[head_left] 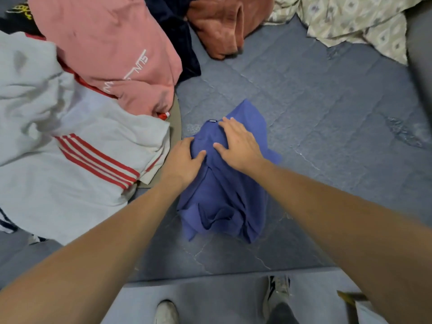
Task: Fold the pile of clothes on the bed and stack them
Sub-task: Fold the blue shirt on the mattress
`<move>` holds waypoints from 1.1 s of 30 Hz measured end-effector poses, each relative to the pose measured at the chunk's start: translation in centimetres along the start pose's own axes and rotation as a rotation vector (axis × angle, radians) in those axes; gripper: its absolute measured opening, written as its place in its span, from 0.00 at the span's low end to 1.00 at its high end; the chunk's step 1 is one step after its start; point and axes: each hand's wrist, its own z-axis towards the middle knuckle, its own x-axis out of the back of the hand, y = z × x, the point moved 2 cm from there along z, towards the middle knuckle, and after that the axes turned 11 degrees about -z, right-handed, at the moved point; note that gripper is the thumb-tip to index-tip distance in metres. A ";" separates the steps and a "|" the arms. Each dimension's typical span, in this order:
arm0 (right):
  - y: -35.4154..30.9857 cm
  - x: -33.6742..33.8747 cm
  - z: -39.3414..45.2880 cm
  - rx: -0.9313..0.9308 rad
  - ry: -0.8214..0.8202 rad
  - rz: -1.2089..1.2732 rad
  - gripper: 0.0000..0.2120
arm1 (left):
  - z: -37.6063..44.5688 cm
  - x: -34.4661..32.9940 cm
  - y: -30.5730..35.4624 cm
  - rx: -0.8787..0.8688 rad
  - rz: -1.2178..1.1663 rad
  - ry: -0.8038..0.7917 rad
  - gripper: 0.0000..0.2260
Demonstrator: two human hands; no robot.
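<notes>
A blue shirt (pixel 224 195) lies rumpled on the grey-blue bed (pixel 327 141), its collar end pointing away from me. My left hand (pixel 184 160) rests on its upper left edge, thumb spread toward the middle, fingers lying over the cloth. My right hand (pixel 238 141) lies flat on the collar area, fingers straight. To the left lies the pile: a white shirt with red stripes (pixel 70 146), a pink garment with white lettering (pixel 112 47), a dark navy piece (pixel 177 31) and a rust-orange garment (pixel 224 24).
A patterned cream sheet (pixel 350 19) lies bunched at the far right corner. The bed's near edge runs across the bottom, with my shoes (pixel 278 293) on the floor below it. A black item with yellow print (pixel 16 17) sits at the far left.
</notes>
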 end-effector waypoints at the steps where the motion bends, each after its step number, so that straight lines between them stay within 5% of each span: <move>1: 0.3 0.1 1.1 0.032 0.009 -0.012 0.31 | 0.7 -0.3 0.1 0.001 -0.007 0.019 0.24; 14: 5.8 1.3 6.3 0.195 -0.018 -0.241 0.15 | 3.2 -1.4 0.4 0.099 -0.043 0.198 0.04; 22: 10.0 3.8 3.3 0.149 -0.067 0.059 0.12 | 1.5 -0.2 1.8 0.096 -0.246 0.230 0.07; 33: 16.7 11.7 -1.9 0.044 -0.005 0.048 0.11 | -0.2 3.4 6.8 -0.017 -0.232 0.295 0.06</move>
